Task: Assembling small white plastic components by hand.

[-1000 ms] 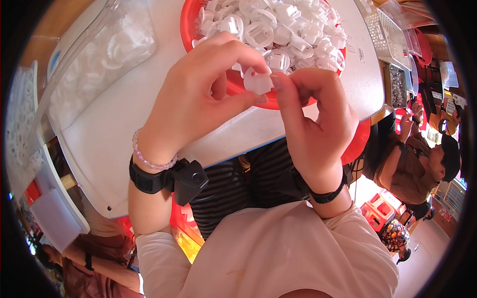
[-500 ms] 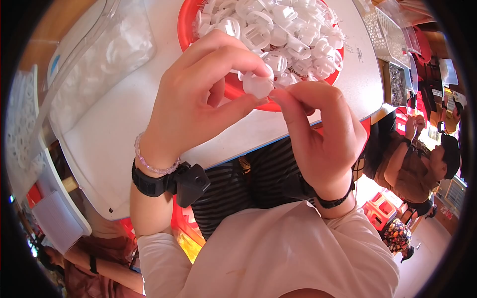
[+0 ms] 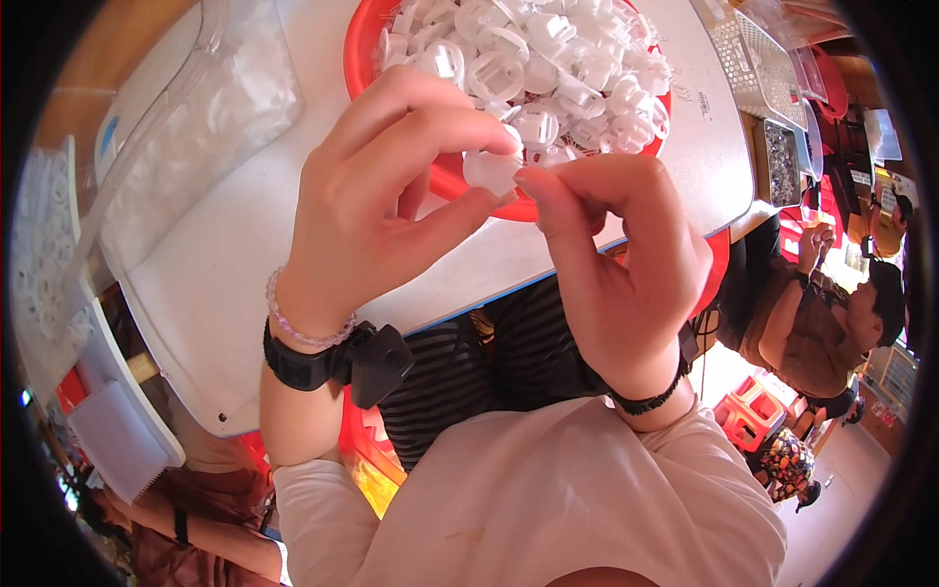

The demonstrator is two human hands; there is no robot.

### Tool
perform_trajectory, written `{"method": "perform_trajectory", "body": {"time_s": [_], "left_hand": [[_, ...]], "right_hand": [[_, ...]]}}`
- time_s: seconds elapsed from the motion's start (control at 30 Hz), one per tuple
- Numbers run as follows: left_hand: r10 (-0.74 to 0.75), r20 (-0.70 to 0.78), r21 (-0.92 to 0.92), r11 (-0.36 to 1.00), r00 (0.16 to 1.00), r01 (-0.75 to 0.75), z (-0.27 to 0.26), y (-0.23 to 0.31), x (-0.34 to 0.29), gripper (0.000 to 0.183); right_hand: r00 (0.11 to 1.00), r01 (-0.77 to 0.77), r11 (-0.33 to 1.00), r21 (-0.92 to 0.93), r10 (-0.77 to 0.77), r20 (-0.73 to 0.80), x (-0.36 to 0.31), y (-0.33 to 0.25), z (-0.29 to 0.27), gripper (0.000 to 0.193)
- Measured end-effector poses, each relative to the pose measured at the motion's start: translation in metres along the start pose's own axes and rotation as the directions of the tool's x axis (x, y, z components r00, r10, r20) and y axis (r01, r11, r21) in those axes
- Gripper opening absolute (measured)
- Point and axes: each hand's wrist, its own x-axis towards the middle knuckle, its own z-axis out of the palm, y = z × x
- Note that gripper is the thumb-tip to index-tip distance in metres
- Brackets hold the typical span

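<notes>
Desk (image 3: 245,230): while its blue-trimmed near edge shows between the two forearms, the white top spreads away from the person and carries the basin and the bag.
Basin (image 3: 358,54): round, red, standing toward the far side and cut off by the upper border of the view.
Heap of white plastic fittings (image 3: 548,73): fills the basin; many are ring-shaped pieces with slotted blocks, lying every which way.
Clear plastic bag (image 3: 220,117): lies left of the basin, with whitish contents too blurred to tell apart.
Left hand (image 3: 377,201): curved, thumb and forefinger a narrow gap apart, holding the white disc by its edges.
Right hand (image 3: 631,235): thumb and forefinger pinched close at the disc's right edge; whether they grip anything cannot be told.
Black wrist device (image 3: 380,365): boxy, strapped to the left wrist.
Bead bracelet (image 3: 284,318): pale, just above that strap, nearer the hand.
White disc (image 3: 487,174): small and thin, between the left fingertips, in front of the basin's near rim.
</notes>
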Motion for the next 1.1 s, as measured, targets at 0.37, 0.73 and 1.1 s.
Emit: {"method": "perform_trajectory", "body": {"time_s": [0.37,0.73,1.1], "left_hand": [[-0.049,-0.041,0.114,0.992,0.998,0.053,0.000,0.014,0.001,0.031],[0.154,-0.079,0.312,0.942,0.985,-0.122,0.002,0.017,-0.006,0.032],[0.149,-0.001,0.308,0.941,0.989,-0.141,0.006,0.017,-0.004,0.034]], "right_hand": [[0.995,-0.098,0.953,0.287,0.092,0.034,-0.001,0.009,0.002,0.012],[0.994,-0.112,0.916,0.384,0.104,0.042,-0.008,0.005,0.003,0.011],[0.970,-0.241,0.849,0.470,0.232,0.077,-0.010,0.009,0.006,0.010]]}}
